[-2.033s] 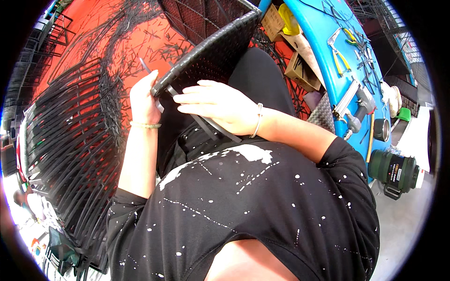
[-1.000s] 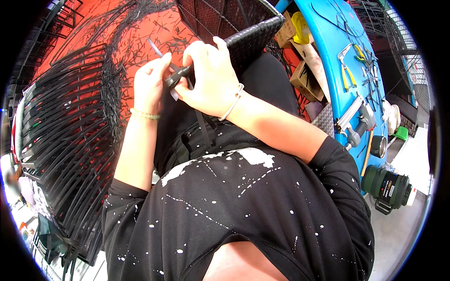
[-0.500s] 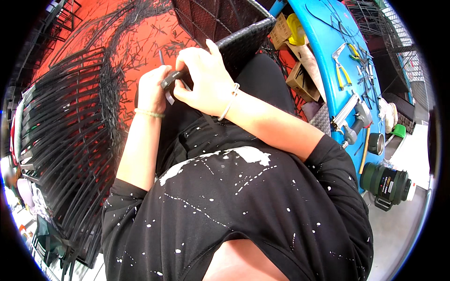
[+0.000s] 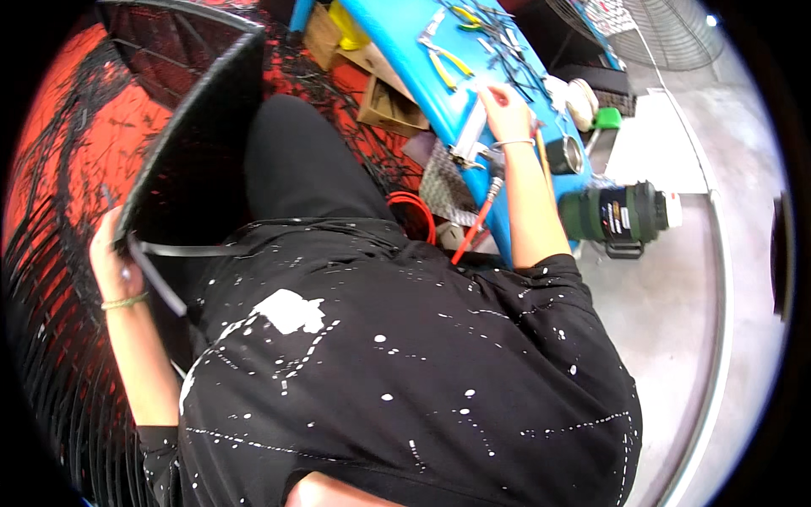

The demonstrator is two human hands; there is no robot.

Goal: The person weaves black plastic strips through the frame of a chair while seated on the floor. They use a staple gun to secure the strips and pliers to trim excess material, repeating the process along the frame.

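The blue counter [image 4: 405,52] runs along my right, its things lying loose, presumably for easy reach. The black basket [image 4: 203,139] stands at my left against my leg [image 4: 300,165], probably so the leg steadies it. The tool [image 4: 470,135] lies near the counter's edge, its red hose [image 4: 476,228] dropping over the side, likely to leave slack. My left hand [image 4: 114,262] bends around the basket's near end, perhaps against tipping; its fingers are partly hidden, so I cannot tell how firmly they press. My right hand [image 4: 508,114] is over the tool, fingers loosely curled; whether they grip, I cannot tell. Beyond lie yellow-handled pliers [image 4: 434,48]. Two grey strips [image 4: 194,251] poke from the basket's near end.
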